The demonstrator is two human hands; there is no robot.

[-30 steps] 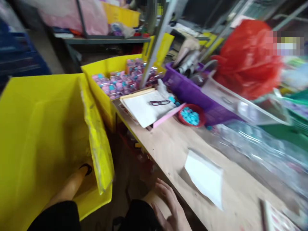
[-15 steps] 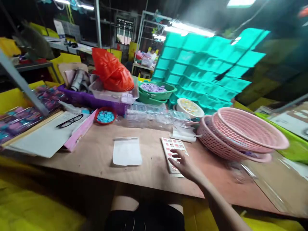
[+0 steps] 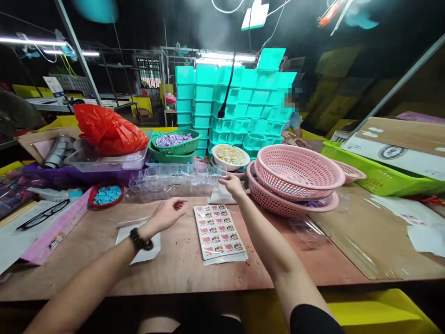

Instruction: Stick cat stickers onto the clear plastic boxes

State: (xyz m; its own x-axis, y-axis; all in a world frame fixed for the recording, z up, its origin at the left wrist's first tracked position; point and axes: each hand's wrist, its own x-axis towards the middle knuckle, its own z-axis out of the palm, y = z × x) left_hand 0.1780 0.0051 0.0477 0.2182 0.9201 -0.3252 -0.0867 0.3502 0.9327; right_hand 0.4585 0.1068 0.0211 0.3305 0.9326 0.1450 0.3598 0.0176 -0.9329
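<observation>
I hold my right hand (image 3: 233, 185) by the plastic packaging (image 3: 174, 180), its grip unclear; my left hand (image 3: 167, 215) hovers empty, fingers loose. On the table (image 3: 181, 269), the packaging runs lengthwise left to right; the nearer sticker sheet (image 3: 220, 234) points away. Blue pieces (image 3: 107, 195) fill a red bowl (image 3: 92, 200).

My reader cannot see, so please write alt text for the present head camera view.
The right hand is at the right end of clear plastic packaging on a wooden table, while the empty left hand hovers nearby. Cartoon sticker sheets lie nearer the viewer; pink baskets and turquoise bins stand beyond.
</observation>
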